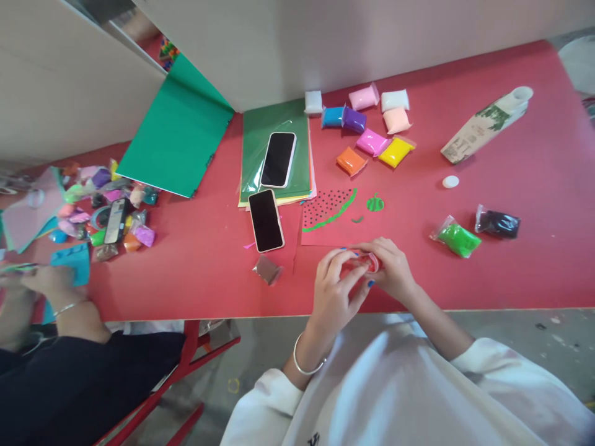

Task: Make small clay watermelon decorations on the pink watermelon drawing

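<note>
My right hand [393,269] is closed around a small red round thing with a pale rim [373,262], just above the table's front edge. From the other side, my left hand [332,285] has its bent fingers and thumb pressed at the same thing, so part of it is hidden. Right behind my hands lies a red sheet [320,237] with a black-dotted wedge edged by a green clay strip [331,218]. A small green striped clay shape [375,202] and a short green curved piece [357,219] sit on or beside that sheet.
Several clay packets, including an orange one [352,161], lie behind. Green [459,240] and black packets [498,223], a carton [486,127] and its white cap [450,181] are right. Two phones [266,220] and paper sheets are left. A co-worker's hands [46,285] work far left.
</note>
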Demonstrator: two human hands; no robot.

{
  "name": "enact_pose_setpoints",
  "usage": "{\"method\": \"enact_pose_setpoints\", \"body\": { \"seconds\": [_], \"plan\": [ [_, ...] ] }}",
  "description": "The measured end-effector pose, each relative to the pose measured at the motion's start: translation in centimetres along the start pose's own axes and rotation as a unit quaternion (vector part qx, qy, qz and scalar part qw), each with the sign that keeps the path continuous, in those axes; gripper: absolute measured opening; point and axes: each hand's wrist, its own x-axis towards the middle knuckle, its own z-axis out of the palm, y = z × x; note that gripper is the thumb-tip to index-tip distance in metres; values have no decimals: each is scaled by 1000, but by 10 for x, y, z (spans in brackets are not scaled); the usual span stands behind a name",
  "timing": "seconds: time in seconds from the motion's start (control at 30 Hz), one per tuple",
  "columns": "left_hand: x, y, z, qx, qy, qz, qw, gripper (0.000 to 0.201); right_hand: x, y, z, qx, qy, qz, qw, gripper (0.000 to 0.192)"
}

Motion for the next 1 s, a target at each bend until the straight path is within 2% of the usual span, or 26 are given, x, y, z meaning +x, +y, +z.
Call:
{"method": "enact_pose_setpoints", "body": {
  "seconds": [0.1, 0.2, 0.27, 0.37, 0.47, 0.57, 0.63, 0.77, 0.83, 0.93, 1.0],
  "plan": [
    [-2, 4, 0, 15, -12, -7, 1000, 24, -2, 1, 4, -62, -1, 5, 998, 23],
    [-3, 7, -2, 39, 47, -31, 998, 25, -4, 1, 5, -86, 7, 4, 996, 25],
    [-4, 9, -5, 36, 66, -28, 997, 26, -5, -1, 4, -87, 11, 4, 996, 26],
    [-7, 12, -5, 22, 33, -7, 999, 24, -6, -4, 2, -78, -5, 6, 997, 24],
    [-12, 14, -4, 53, 6, 1, 999, 24, -9, -9, 0, -57, -19, 5, 998, 22],
    [-19, 7, -7, 91, -9, 60, 994, 29, -12, -14, -4, 3, -21, 6, 1000, 20],
    [-23, -1, -12, 96, -9, 127, 987, 32, -14, -17, -8, 61, -59, 6, 996, 20],
    [-33, -14, -15, 77, -24, 196, 977, 30, -17, -19, -18, 150, -242, 9, 959, 22],
    [-39, -15, -11, 66, -44, 230, 970, 31, -19, -17, -20, 167, -311, 4, 936, 27],
    [-48, -17, -1, 50, -51, 273, 959, 33, -25, -16, -22, 178, -361, 5, 916, 30],
    [-52, -22, 4, 39, -30, 245, 968, 33, -27, -15, -25, 183, -349, 28, 918, 33]
  ]
}}
